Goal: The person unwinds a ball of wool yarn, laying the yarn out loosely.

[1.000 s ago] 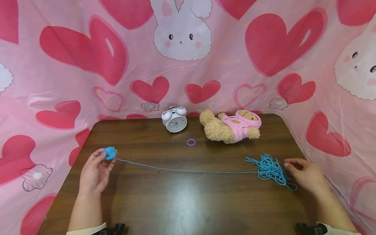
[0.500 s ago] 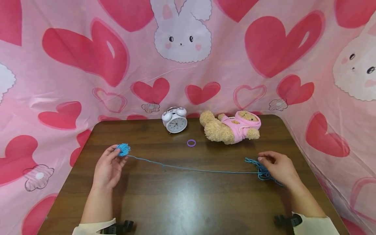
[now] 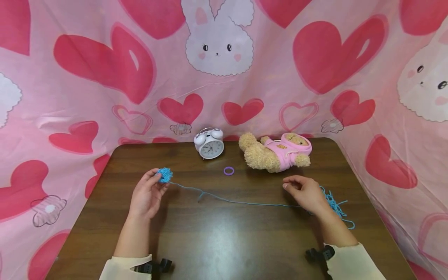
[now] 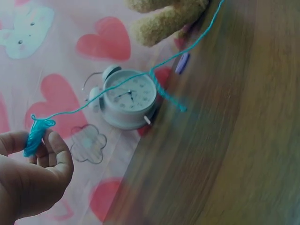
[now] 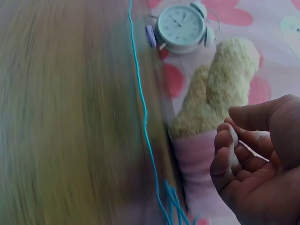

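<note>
My left hand [image 3: 145, 196] pinches a small wound ball of blue yarn [image 3: 165, 175] between thumb and fingers, held above the table's left half. From it a single strand [image 3: 238, 202] runs rightward, with a short twisted kink [image 3: 200, 195] hanging off it. The strand leads to a loose heap of the same yarn [image 3: 335, 204] on the right, partly hidden behind my right hand [image 3: 308, 195] and wrist. In the right wrist view, the fingers of that hand [image 5: 258, 164] are loosely bent, with nothing seen between them; the strand passes apart from them.
Along the back of the brown table [image 3: 224, 241] stand a white twin-bell alarm clock [image 3: 211, 146] and a teddy bear [image 3: 276, 153] in a pink hoodie, lying on its side. A purple ring [image 3: 229, 171] lies in front of them. Pink heart-patterned cloth [image 3: 266, 58] hangs behind.
My left hand has moved right with the yarn ball. My right hand has swept left from the heap's far side to its near-left side. The strand has slackened and a twisted kink has formed.
</note>
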`<control>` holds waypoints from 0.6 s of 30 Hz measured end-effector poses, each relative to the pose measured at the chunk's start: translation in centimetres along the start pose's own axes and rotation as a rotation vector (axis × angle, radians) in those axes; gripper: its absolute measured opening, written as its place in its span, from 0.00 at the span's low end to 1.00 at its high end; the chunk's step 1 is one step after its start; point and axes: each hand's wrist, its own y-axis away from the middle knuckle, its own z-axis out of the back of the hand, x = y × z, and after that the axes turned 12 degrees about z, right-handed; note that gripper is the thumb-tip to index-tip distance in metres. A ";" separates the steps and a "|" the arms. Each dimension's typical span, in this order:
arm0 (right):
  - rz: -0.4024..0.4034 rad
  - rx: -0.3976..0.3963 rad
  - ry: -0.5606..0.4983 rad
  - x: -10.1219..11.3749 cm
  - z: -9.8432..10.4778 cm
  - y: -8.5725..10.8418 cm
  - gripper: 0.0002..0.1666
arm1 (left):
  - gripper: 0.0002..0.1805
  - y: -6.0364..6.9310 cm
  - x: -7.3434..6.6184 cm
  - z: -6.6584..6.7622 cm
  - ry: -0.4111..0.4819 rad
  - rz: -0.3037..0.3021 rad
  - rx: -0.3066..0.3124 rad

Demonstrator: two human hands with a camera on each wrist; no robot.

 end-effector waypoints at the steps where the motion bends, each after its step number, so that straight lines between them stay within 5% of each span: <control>1: 0.008 -0.002 -0.008 0.2 -0.3 -0.2 0.14 | 0.02 -0.1 0.1 -0.2 -0.003 0.005 0.000; 18: 0.123 0.056 -0.153 4.2 -5.7 -2.2 0.10 | 0.03 -1.7 3.0 -3.4 -0.062 0.054 0.004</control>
